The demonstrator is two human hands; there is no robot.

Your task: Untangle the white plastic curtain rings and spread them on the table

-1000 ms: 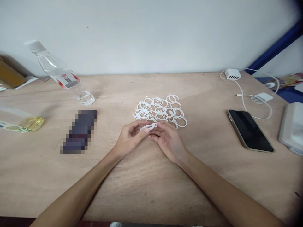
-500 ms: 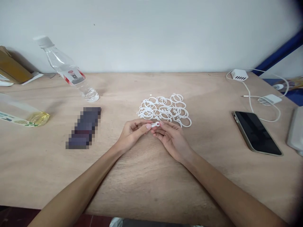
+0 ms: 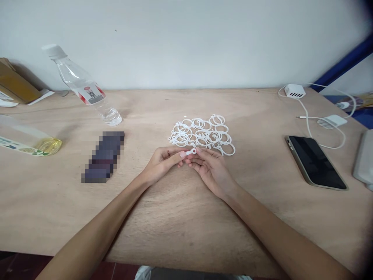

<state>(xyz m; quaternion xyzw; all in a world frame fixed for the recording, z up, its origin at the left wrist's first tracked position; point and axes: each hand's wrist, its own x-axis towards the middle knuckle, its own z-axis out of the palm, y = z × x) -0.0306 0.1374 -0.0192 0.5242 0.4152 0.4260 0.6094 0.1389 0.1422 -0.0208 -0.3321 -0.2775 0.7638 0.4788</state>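
Observation:
Between my hands is a small white plastic clip [image 3: 190,152] with a round eye at its right end. My left hand [image 3: 161,163] is closed, its thumb pressing on the clip's left end. The fingers of my right hand [image 3: 214,169] are curled, with thumb and fingertips pinching at the eye end. Just beyond my fingertips lies a loose pile of white plastic curtain rings [image 3: 204,132], many with small eyes. The nearest rings are partly hidden behind my hands.
To the left stand a clear water bottle [image 3: 89,93], an oil bottle [image 3: 43,147] and a cardboard box [image 3: 17,83]; a blurred dark item [image 3: 105,155] lies nearer. A phone [image 3: 317,162], white charger [image 3: 295,91] and cable [image 3: 307,124] are at right on the wooden table [image 3: 186,225].
Both hands keep their hold on the clip. The clip has tilted slightly, its eye end a little higher, and the fingers have shifted a bit beneath it.

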